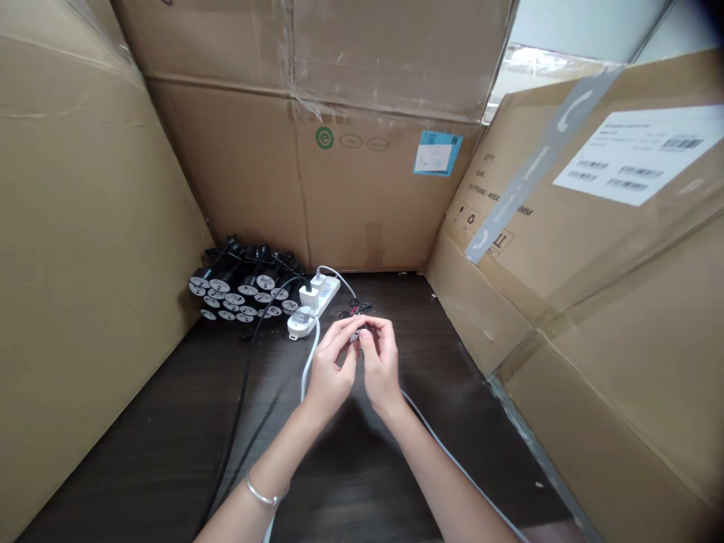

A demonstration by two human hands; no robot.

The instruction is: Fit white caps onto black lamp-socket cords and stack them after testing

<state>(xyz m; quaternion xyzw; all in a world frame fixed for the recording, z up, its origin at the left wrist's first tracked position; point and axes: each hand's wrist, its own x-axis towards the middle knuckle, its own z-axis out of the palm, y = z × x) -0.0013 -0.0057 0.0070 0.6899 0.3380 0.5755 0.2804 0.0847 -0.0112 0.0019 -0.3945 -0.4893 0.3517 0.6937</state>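
My left hand (335, 363) and my right hand (381, 362) meet above the dark table, fingers curled and thumbs close together. Between them they grip a small dark part with a grey face (354, 335), which the fingers mostly cover. Its grey face resembles the ends of the stacked black cylinders (247, 288) to the left. Just past my fingertips are thin black pieces with a reddish spot (355, 308), partly hidden by the hands. A white cable (339, 273) runs to that spot from the power strip.
A white power strip (328, 292) with plugged-in adapters lies left of my hands. A black cable (244, 377) and a grey cable (446, 452) cross the dark table (362, 483). Large cardboard boxes stand at the left (84, 226), back (367, 204) and right (622, 317).
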